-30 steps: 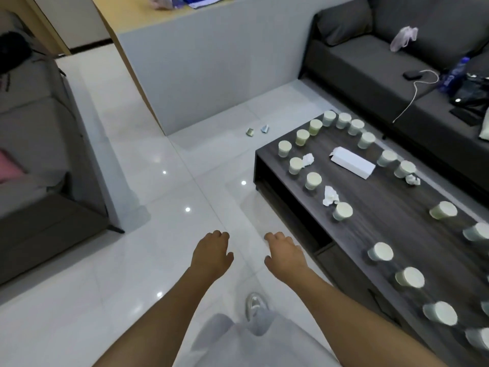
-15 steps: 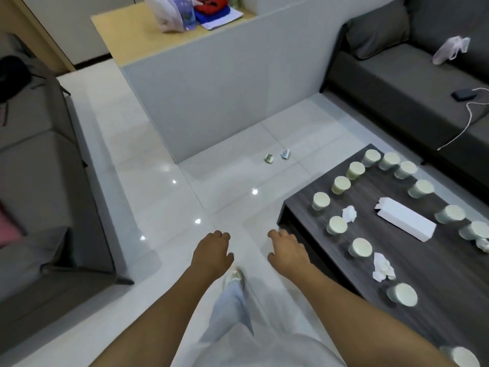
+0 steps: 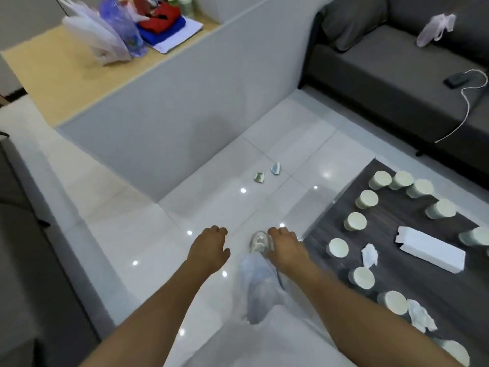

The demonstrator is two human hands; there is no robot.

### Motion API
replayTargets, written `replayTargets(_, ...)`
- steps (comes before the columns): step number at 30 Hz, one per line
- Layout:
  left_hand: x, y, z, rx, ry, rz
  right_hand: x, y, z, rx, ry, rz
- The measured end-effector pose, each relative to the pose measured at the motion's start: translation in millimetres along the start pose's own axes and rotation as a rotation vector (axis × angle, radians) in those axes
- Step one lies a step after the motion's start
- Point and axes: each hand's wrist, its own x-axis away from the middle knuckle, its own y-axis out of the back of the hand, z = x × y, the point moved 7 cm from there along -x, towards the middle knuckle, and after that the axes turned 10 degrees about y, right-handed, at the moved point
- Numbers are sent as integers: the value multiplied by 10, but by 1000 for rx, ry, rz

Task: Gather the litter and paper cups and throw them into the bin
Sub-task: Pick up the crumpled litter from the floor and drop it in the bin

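Walking with both hands empty: left hand (image 3: 209, 251) and right hand (image 3: 287, 250) are held out low over the floor, fingers (image 3: 218, 231) loosely curled, gripping nothing.

Two scraps of litter (image 3: 267, 173) lie on the floor (image 3: 119, 234) well ahead of the fingertips, near the grey partition (image 3: 185, 102). Paper cups (image 3: 366, 199) stand mouth-down on the dark worktop (image 3: 423, 287) to the right of the right fingers, with crumpled tissues (image 3: 370, 255) and a white carton (image 3: 431, 249) among them. No bin in view.

Risks, as I read them:
- Floor is glossy tile; a fast bend for the scraps could mean a slip.
- Scraps are small and flat, so a pinch may miss or skid them towards the partition.
- Right fingers are just beside the worktop corner, so a swing could clip it or knock the nearest cup (image 3: 338, 247) off.
- Many cups and only two hands: unstacked, some will drop.
- Light tissues can fall out of a loose hold.
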Motion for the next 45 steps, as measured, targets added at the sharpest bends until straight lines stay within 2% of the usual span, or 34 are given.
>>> replayTargets(6, -1302, 650, -404, -50, -74, 23, -1135, 749, -350, -26, -66, -8)
replayTargets(12, -2221, 1191, -709, -109, -117, 54, -1909, 1372, -587, -81, -124, -12)
replayTargets(23, -3919, 1727, -892, -193, -210, 180, -3162, 1878, -979, -222, -304, 17)
replayTargets(29, -5051, 1877, -1061, -299, -320, 274, -4079, 2013, -1172, -366, -439, 6)
replayTargets(35, -6057, 1514, -1148, -276, -319, 351, -5029, 1655, -1597, -446, -507, 48)
replayTargets(38, -6493, 1060, -1136, -275, -311, 398, -5511, 1267, -1892, -440, -495, 100)
replayTargets(45, -7694, -532, -989, -259, -290, 449, -6760, -184, -2722, -363, -422, 155)
